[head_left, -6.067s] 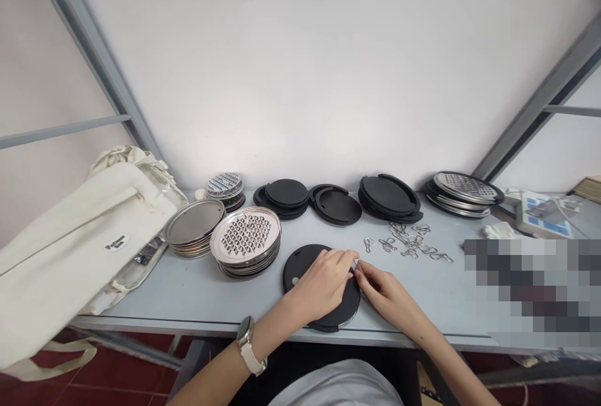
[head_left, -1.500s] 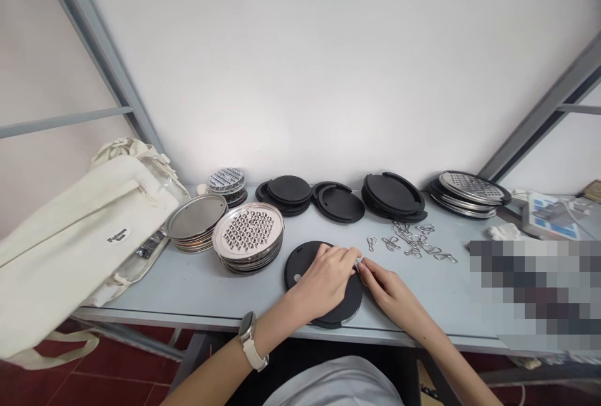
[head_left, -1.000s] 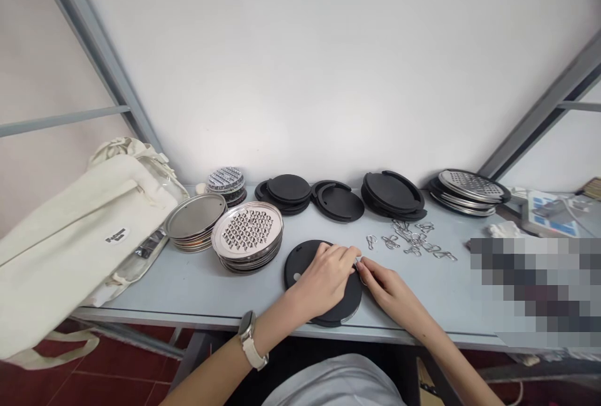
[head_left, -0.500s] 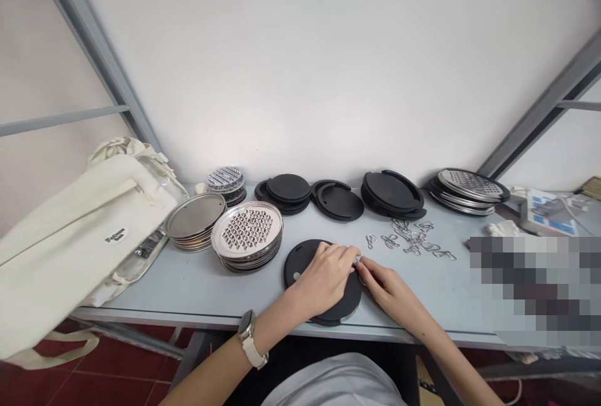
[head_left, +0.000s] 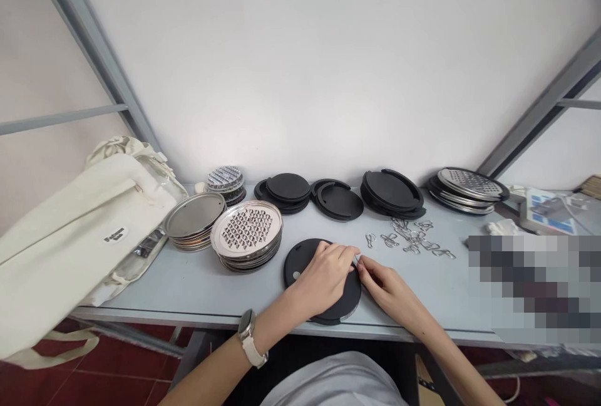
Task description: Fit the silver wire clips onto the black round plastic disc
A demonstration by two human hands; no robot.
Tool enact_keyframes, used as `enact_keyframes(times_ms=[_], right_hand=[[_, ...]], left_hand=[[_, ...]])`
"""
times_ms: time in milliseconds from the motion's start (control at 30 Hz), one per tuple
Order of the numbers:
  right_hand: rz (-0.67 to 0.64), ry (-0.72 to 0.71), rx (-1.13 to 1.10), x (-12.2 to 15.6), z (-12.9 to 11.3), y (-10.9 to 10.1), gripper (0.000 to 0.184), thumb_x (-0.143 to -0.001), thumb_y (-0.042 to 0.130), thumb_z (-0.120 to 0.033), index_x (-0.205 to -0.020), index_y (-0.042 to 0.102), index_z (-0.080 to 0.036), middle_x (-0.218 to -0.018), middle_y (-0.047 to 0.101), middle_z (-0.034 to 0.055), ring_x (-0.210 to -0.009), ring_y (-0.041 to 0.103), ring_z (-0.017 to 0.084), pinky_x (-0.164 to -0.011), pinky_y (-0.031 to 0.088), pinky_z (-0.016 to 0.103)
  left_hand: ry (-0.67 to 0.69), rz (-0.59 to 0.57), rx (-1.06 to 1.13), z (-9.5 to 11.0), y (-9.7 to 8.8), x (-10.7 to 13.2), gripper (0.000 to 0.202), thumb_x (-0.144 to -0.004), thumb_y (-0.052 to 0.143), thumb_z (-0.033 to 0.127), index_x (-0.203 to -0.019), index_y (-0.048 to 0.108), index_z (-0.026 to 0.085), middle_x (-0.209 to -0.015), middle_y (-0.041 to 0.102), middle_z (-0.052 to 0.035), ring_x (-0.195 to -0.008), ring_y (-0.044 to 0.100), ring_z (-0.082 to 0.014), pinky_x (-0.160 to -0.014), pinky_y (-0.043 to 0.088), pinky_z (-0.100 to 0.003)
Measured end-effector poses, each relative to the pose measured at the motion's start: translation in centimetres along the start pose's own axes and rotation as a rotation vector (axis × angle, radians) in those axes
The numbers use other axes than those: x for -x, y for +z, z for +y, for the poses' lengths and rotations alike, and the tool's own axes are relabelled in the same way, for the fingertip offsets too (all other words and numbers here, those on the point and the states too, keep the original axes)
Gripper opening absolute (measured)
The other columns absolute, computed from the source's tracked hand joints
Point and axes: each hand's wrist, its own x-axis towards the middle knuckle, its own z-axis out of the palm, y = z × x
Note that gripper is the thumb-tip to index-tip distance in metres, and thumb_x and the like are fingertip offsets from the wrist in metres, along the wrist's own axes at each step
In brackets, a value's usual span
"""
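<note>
A white-strapped watch (head_left: 247, 338) circles the left wrist (head_left: 267, 331); the shirt (head_left: 333, 384) is pale grey.

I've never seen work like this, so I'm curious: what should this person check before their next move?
1. Left hand resting on the black round disc: ok.
2. Right hand at the disc's edge: ok.
3. A small metal piece gripped between the fingertips: cannot tell.
4. Disc lying level on what is beneath it: cannot tell, the hands partly hide it.
5. Wire clips lying close by on the table: ok.
6. Stack of round graters apart from the hands: ok.
</note>
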Motion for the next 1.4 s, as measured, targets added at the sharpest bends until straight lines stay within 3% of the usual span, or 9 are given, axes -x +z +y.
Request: enact_keyframes(times_ms=[533,967,1400], right_hand=[[-0.010,0.011,0.008,0.06,-0.15,-0.05,0.032,-0.097,0.033,-0.039,-0.069,0.037,-0.022,-0.062,0.045,-0.0034,-0.057,0.043,0.014,-0.055,0.036,0.025],[-0.028,0.036,0.005,0.08,0.00,0.02,0.031,-0.097,0.033,-0.038,-0.070,0.036,-0.022,-0.064,0.044,-0.0037,-0.059,0.042,0.014,-0.056,0.033,0.025],[-0.021,0.025,0.003,0.13,-0.13,0.03,0.031,-0.097,0.032,-0.038,-0.071,0.037,-0.022,-0.064,0.046,-0.0032,-0.060,0.043,0.015,-0.057,0.034,0.026]], left_hand=[[-0.044,0.007,0.018,0.06,-0.13,0.06,0.027,-0.094,0.042,0.011,-0.120,0.044,0.018,-0.111,0.060,-0.0065,-0.103,0.055,-0.0213,-0.091,0.038,-0.036],[-0.046,0.042,-0.044,-0.51,0.57,0.17,0.020,-0.097,0.046,0.021,-0.115,0.051,0.018,-0.115,0.053,-0.0067,-0.111,0.049,-0.0209,-0.097,0.039,-0.036],[-0.033,0.036,-0.075,-0.16,0.12,0.10,0.018,-0.097,0.045,0.020,-0.112,0.054,0.017,-0.111,0.053,-0.0065,-0.104,0.050,-0.0202,-0.094,0.040,-0.035]])
